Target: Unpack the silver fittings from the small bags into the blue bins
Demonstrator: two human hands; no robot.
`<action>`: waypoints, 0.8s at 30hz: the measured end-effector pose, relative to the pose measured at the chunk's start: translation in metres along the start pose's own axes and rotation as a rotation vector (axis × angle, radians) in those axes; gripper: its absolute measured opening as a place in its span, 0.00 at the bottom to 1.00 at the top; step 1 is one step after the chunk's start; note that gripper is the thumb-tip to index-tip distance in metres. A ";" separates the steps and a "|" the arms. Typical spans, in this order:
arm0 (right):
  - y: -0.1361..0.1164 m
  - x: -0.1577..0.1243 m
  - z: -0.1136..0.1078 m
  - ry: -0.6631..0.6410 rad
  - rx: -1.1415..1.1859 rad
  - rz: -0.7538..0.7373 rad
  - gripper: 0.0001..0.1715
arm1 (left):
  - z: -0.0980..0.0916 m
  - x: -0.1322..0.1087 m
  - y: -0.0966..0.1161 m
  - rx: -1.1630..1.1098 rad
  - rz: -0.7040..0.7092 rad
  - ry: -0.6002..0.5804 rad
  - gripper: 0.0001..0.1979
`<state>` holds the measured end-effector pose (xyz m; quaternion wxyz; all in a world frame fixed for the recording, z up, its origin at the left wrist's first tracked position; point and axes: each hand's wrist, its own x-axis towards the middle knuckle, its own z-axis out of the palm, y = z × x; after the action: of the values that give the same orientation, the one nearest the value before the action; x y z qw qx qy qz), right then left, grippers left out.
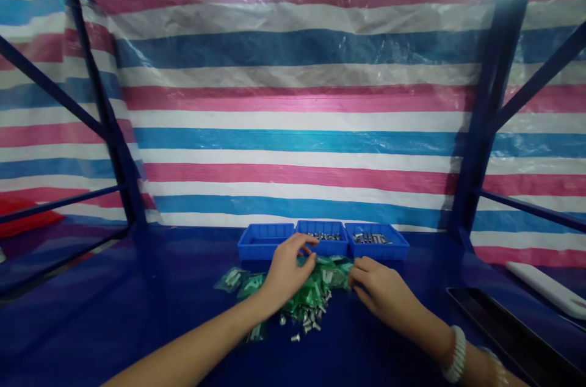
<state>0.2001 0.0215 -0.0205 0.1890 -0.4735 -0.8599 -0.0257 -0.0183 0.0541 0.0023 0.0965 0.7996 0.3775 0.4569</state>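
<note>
My left hand reaches over a pile of green plastic packets, thumb and fingers apart, with nothing visible between them. Its fingertips are close to the front of the middle blue bin, which has small metal parts inside. My right hand is at the pile's right edge, fingers curled together beside the packets. Whatever it may hold is hidden. Loose silver screws lie in front of the pile. A clear packet with pale parts is at its left side.
A blue bin at the left shows a bare floor. The right blue bin contains metal pieces. A dark flat device and a white object lie at right. Blue posts and striped sheeting enclose the table.
</note>
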 end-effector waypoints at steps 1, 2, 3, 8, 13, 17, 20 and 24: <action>0.000 0.000 -0.001 0.002 -0.027 0.013 0.11 | -0.002 -0.005 0.002 -0.008 -0.005 0.008 0.13; 0.000 0.000 -0.002 -0.004 -0.044 0.019 0.10 | -0.003 -0.008 0.004 -0.020 -0.010 0.016 0.12; 0.000 0.000 -0.002 -0.016 -0.053 0.016 0.10 | -0.004 -0.011 0.005 -0.034 -0.017 0.021 0.12; 0.002 0.001 -0.001 -0.065 -0.027 0.000 0.10 | -0.004 -0.018 0.009 -0.075 -0.045 0.026 0.11; 0.000 0.001 0.004 -0.057 0.037 0.032 0.06 | -0.005 -0.022 0.013 -0.068 -0.043 0.026 0.11; -0.001 0.003 0.006 -0.010 0.145 0.000 0.06 | -0.005 -0.024 0.013 -0.060 -0.019 0.025 0.11; -0.001 0.004 0.003 0.063 0.261 0.017 0.04 | -0.004 -0.024 0.012 -0.061 -0.006 0.029 0.11; -0.006 0.005 -0.003 0.127 0.516 0.126 0.02 | -0.003 -0.026 0.013 -0.110 -0.022 0.014 0.11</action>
<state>0.1932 0.0216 -0.0152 0.3581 -0.4597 -0.7932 0.1766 -0.0214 0.0262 -0.0068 0.1426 0.7858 0.3613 0.4813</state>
